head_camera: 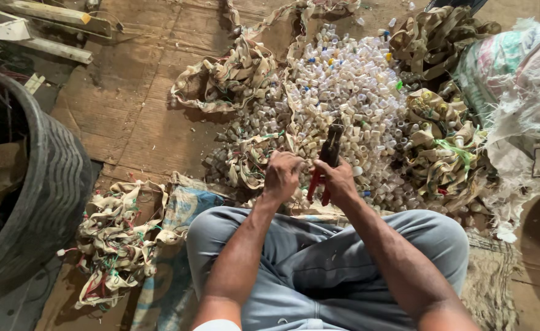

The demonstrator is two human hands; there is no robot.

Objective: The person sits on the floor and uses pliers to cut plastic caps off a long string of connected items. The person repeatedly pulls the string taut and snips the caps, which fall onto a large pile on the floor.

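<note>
Pliers (326, 160) with red handles sit clamped in the seated person's right hand (338, 181), jaws pointing away over the knees; the left hand (281, 175) is clenched just beside them, its contents hidden. Beyond, within easy reach on the floor (132, 116), lies a heap of small plastic caps (349, 92), ringed by crumpled strips (227, 76).

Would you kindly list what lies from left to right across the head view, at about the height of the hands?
Black tyre → tangled bundle of strips and wires → left hand → red-handled pliers in the right hand → pile of small plastic caps → white woven sack.
</note>
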